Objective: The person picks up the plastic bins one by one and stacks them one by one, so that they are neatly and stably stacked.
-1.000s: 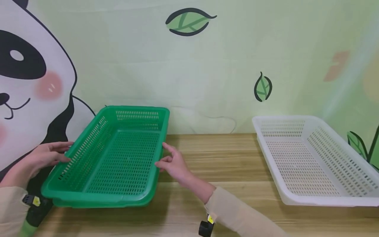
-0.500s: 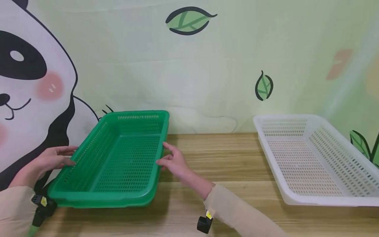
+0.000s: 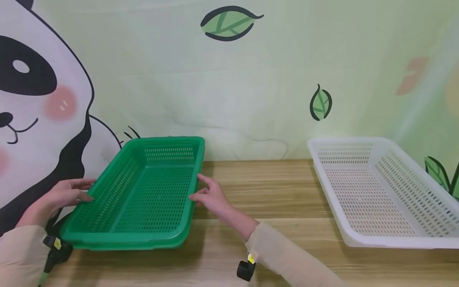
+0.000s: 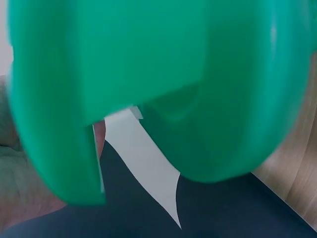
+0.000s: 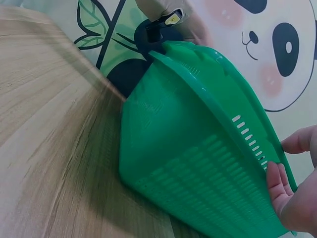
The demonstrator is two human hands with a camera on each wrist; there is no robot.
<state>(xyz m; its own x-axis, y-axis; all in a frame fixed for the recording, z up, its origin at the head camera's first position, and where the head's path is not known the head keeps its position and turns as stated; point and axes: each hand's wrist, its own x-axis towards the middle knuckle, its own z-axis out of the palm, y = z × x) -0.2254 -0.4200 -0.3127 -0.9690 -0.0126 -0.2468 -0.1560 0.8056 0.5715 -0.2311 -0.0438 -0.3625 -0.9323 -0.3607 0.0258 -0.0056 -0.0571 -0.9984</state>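
Note:
In the head view, a green plastic basket [image 3: 157,195] with slotted walls and floor stands at the left, nothing inside it. At its left rim is my left hand [image 3: 64,197], the thumb over the edge and the fingers along the outside. On the opposite side my right hand [image 3: 211,195] pinches the right rim between thumb and fingers. The right wrist view shows the basket's outer wall [image 5: 193,173] and my right fingers [image 5: 277,183] at its edge. In the left wrist view the green rim [image 4: 49,124] fills much of the picture and hides most of that hand.
A white slotted basket [image 3: 358,239] stands on the right side of the wood-grain table [image 3: 258,191]. Behind both baskets hangs a pale green backdrop [image 3: 279,48] printed with a panda and leaves. Small wrist cameras [image 3: 246,270] are strapped to both sleeves.
The green basket's far end has come down, and its left side has shifted slightly right with my left hand. My right hand stays at nearly the same place on the rim.

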